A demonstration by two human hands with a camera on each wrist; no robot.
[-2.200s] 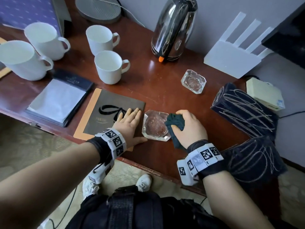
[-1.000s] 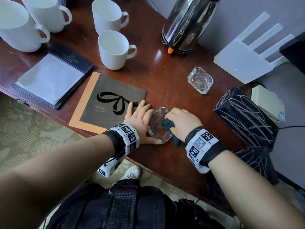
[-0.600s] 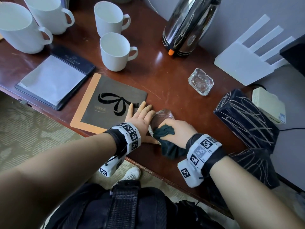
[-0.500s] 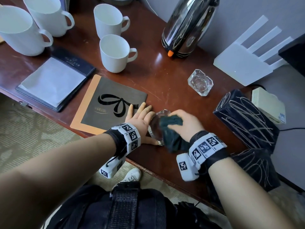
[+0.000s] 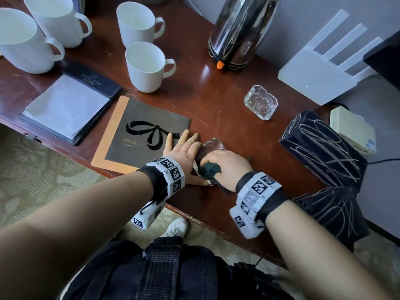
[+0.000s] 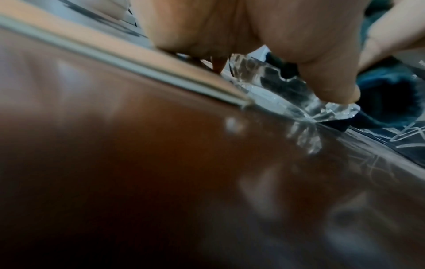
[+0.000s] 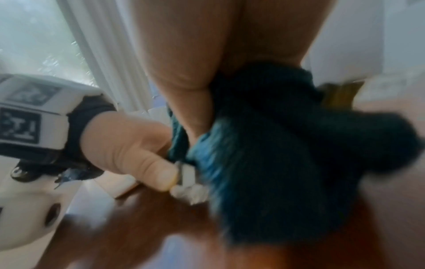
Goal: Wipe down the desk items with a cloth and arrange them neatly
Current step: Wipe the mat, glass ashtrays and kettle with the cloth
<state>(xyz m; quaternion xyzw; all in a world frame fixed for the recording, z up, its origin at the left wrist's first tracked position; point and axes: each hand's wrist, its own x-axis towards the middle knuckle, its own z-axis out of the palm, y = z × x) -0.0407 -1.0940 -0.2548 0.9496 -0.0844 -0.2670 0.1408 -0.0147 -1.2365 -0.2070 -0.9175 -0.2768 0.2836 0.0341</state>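
A clear cut-glass ashtray [image 5: 213, 144] sits near the front edge of the brown desk [image 5: 227, 118]. My left hand [image 5: 184, 148] lies flat beside it, fingers straight over the corner of the brown bow folder [image 5: 147, 135]. Its thumb [image 6: 328, 81] presses on the ashtray [image 6: 287, 94] rim. My right hand [image 5: 227, 161] grips a bunched dark teal cloth [image 5: 211, 169] and pushes it into the ashtray's bowl. The right wrist view is blurred and shows the cloth [image 7: 276, 163] against an ashtray corner [image 7: 188, 182]. Most of the ashtray is hidden under my right hand.
A second glass ashtray [image 5: 260, 102] stands further back right. Several white mugs [image 5: 147, 66] and a black notepad holder [image 5: 69, 105] are at the left, a steel kettle [image 5: 238, 33] and white router [image 5: 320, 76] behind. Dark scribble-patterned boxes [image 5: 320, 148] crowd the right.
My right hand has moved the cloth around the ashtray, from its near rim into the bowl. The left hand has stayed flat against the ashtray's left side.
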